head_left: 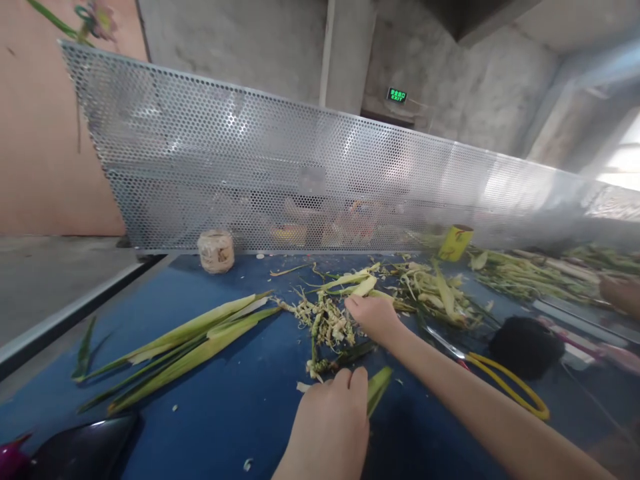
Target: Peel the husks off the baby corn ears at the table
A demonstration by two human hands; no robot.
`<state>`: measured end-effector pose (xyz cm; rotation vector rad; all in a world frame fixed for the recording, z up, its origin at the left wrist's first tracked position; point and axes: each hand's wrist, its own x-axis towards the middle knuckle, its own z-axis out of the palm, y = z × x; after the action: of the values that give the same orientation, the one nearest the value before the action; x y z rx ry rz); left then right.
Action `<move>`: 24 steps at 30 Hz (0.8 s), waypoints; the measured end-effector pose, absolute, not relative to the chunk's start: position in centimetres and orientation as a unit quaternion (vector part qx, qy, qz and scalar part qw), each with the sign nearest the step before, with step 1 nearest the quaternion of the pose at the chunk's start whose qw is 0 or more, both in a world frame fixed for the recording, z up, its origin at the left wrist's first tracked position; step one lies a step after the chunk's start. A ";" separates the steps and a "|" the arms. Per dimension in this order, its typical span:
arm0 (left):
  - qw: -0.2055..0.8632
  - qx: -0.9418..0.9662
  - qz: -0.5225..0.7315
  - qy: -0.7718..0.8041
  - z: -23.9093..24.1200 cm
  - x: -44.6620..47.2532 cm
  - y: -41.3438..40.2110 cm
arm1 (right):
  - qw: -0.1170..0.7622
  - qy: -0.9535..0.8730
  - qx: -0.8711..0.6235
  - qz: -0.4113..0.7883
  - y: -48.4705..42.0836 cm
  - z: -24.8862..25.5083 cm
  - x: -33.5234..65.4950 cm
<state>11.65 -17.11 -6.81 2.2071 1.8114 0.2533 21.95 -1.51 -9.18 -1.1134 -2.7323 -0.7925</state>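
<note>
My left hand (330,420) is closed at the front of the blue table. A green corn husk (381,390) sticks out on its right side; the fingertips are hidden. Just beyond lies a knotted, braided length of husk (325,323) with many short cut ends. My right hand (375,319) reaches across to the right of that braid, finger and thumb pinched on a pale green husk leaf (364,287). Long husk strips (195,340) lie on the left, their tips touching the braid.
Yellow-handled scissors (505,380) lie right of my right forearm, next to a black fuzzy bundle (526,347). Loose husks (440,293), a yellow can (455,243) and a roll of tape (216,251) stand before the perforated metal screen (280,167). Another person's hand (620,293) shows far right.
</note>
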 end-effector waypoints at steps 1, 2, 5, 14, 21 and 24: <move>0.136 0.766 0.087 0.622 -6.8 11.6 -17.1 | 0.044 -0.890 -0.368 -0.265 -1.6 -9.1 22.3; 0.133 0.770 0.088 0.618 -6.9 11.6 -17.0 | 0.046 -0.887 -0.370 -0.272 -1.6 -9.1 22.7; 0.114 0.779 0.076 0.611 -7.3 11.8 -16.9 | 0.052 -0.883 -0.369 -0.286 -1.7 -9.2 23.5; 0.087 0.783 0.075 0.612 -7.7 12.3 -17.0 | 0.188 -0.855 -0.283 -0.391 -1.1 -10.7 26.4; 0.112 0.790 0.090 0.596 -7.8 12.0 -17.2 | 0.122 -0.838 -0.428 -0.315 -0.7 -9.4 27.7; 0.109 0.798 0.092 0.585 -8.2 12.0 -17.0 | 0.112 -0.791 -0.528 -0.287 2.6 -5.7 27.6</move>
<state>12.01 -17.01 -8.25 2.3461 1.7211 0.2707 27.65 2.64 -5.73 -1.5506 -2.3215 -0.8431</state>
